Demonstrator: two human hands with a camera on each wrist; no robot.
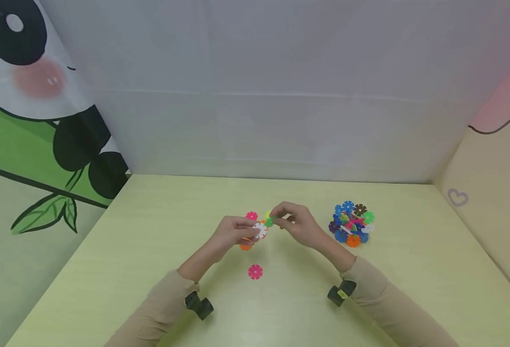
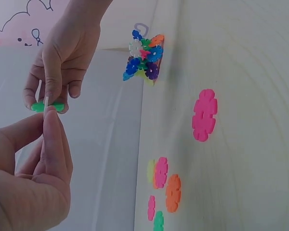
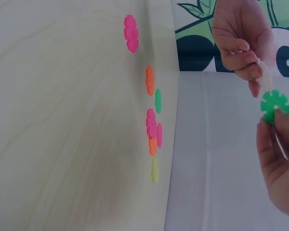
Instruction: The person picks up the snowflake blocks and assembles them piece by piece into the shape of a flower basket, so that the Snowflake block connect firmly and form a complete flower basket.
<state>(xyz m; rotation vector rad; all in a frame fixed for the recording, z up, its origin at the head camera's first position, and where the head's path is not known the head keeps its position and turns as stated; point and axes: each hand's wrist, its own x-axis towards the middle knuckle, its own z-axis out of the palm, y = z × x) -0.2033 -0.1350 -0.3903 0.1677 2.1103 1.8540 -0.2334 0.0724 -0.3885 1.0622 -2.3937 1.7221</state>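
Between thumb and fingers my left hand [image 1: 235, 232] pinches a white notched plastic disc [image 1: 260, 230], seen edge-on in the left wrist view. My right hand [image 1: 296, 222] pinches a green notched disc [image 3: 274, 105] by its edge. The two discs meet at their rims above the table, the green one standing crosswise to the white one. Below the hands lie loose discs: a pink disc [image 1: 255, 272] nearest me, an orange disc [image 2: 173, 193], a teal-green disc [image 3: 158, 100] and a yellow disc [image 3: 155, 170].
A heap of mixed-colour discs [image 1: 351, 224] sits on the table to the right of my right hand. The pale table [image 1: 172, 202] ends at a white back wall [image 1: 255, 130]. Printed panels stand at both sides.
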